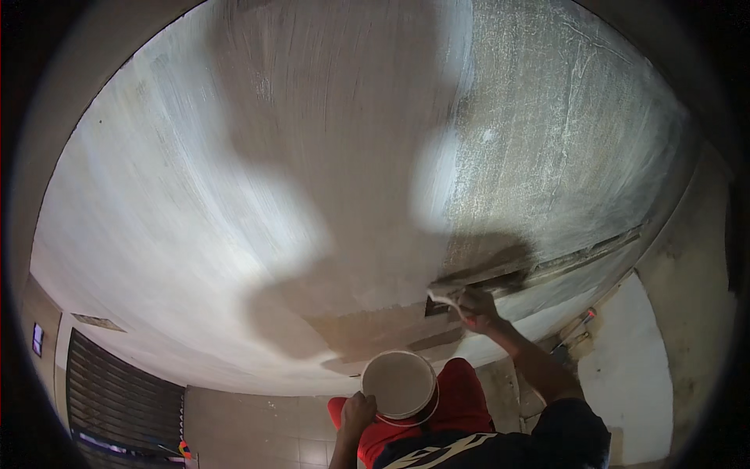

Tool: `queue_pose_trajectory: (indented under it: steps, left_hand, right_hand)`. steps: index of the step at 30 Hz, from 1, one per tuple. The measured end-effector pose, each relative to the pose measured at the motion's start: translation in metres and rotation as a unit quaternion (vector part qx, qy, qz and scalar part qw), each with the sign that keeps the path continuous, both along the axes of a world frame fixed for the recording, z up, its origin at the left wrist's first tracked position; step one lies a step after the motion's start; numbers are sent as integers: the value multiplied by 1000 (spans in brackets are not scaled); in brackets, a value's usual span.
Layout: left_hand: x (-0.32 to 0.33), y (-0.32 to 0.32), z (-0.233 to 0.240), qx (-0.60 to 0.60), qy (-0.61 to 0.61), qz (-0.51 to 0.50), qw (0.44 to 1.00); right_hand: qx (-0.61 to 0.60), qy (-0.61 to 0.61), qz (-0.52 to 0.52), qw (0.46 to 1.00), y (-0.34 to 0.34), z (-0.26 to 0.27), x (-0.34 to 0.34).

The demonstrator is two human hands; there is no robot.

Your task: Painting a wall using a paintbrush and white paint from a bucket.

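Note:
My left hand grips the rim of a round bucket in front of my lap. Pale, smooth liquid that looks like paint lies inside it. My right hand reaches forward to the wall and is closed around a pale-edged paintbrush. The brush is at the wall beside a dark rectangular recess; my fingers and shadow hide part of it. Streaky pale coating covers the wall left of the brush, while the surface to the right looks rougher and patchy grey.
A long groove runs along the wall to the right. Dark horizontal slats stand at the lower left, near the tiled floor. Tools with a red part lie at the lower right. My red-clad knees are close to the wall.

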State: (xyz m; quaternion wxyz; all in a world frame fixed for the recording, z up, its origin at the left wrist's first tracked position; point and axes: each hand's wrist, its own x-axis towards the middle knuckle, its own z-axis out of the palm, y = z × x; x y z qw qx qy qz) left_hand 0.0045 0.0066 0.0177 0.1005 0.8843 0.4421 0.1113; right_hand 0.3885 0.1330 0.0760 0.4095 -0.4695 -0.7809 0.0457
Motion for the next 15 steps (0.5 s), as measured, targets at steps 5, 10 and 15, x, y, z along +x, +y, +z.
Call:
queue_pose_trajectory:
  steps: [5, 10, 15]
  left_hand:
    - [4, 1, -9, -18, 38, 43, 998]
    - [5, 0, 1, -27, 19, 31, 999]
    - [7, 3, -5, -59, 51, 76, 994]
  right_hand:
    - [172, -38, 9, 984, 27, 152, 19]
    - [276, 1, 9, 961, 22, 283, -5]
    - [549, -87, -47, 830, 27, 297, -12]
